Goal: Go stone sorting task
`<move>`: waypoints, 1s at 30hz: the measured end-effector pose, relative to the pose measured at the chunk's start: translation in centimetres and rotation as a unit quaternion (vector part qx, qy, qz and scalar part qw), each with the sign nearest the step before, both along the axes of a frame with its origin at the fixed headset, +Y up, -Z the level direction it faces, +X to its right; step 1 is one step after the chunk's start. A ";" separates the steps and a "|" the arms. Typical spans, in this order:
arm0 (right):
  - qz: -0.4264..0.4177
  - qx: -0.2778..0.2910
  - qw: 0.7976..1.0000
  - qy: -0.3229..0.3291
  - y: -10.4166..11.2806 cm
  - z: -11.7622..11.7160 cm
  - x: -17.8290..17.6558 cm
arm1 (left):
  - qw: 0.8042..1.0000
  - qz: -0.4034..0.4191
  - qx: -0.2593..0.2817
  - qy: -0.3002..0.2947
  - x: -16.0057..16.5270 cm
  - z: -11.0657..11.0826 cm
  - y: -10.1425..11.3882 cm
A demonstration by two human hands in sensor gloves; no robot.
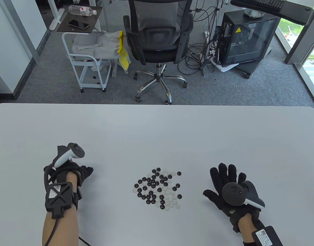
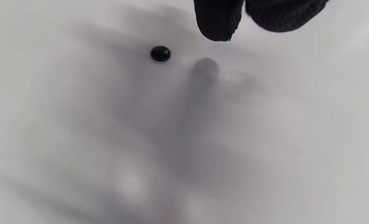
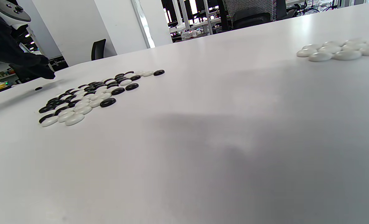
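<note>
Mixed heap of glossy round black and white Go stones (image 1: 158, 188) sits in the middle of the near part of the matte white table (image 1: 157, 128), all lying flat, colours jumbled together. From the right wrist view there's also a small separate cluster of white stones (image 3: 340, 49) off to the far right. One lone black stone (image 2: 160, 53) lies on the tabletop by the black-gloved left hand (image 1: 70, 171), whose fingertips (image 2: 218, 21) hang just above the surface, close together, not touching that stone (can't tell if they hold anything). The black-gloved right hand (image 1: 224, 189) is right of the heap, fingers (image 1: 230, 173) straight and spread, holding nothing.
</note>
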State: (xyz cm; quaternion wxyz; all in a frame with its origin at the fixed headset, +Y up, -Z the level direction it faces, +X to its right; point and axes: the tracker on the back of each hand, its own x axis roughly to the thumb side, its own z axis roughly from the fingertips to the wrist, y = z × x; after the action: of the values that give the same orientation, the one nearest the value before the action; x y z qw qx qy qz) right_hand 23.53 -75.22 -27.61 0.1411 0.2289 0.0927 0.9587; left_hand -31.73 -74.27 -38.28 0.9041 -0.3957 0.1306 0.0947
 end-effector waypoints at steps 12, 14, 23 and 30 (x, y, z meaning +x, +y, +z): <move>-0.006 0.003 1.000 -0.007 0.2 0.1 0.5 | 0.944 0.118 0.053 -0.305 21.7 -1.2 1.6; -0.006 0.002 1.000 -0.007 0.2 0.1 0.5 | 0.932 0.135 0.046 -0.333 24.7 -1.0 1.0; -0.005 -0.003 1.000 -0.009 0.2 0.1 0.5 | 0.926 0.078 0.017 -0.368 31.8 -1.5 -3.2; -0.006 -0.004 1.000 -0.007 0.1 0.2 0.4 | 0.960 0.106 0.030 -0.257 28.8 -4.4 -3.8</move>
State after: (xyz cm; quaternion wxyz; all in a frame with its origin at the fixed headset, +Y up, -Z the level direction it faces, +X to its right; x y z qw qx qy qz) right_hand 23.93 -75.07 -27.39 0.1482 0.2225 0.0945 0.9589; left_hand -2.93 -78.04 -42.70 0.9034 -0.3910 -0.1517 0.0895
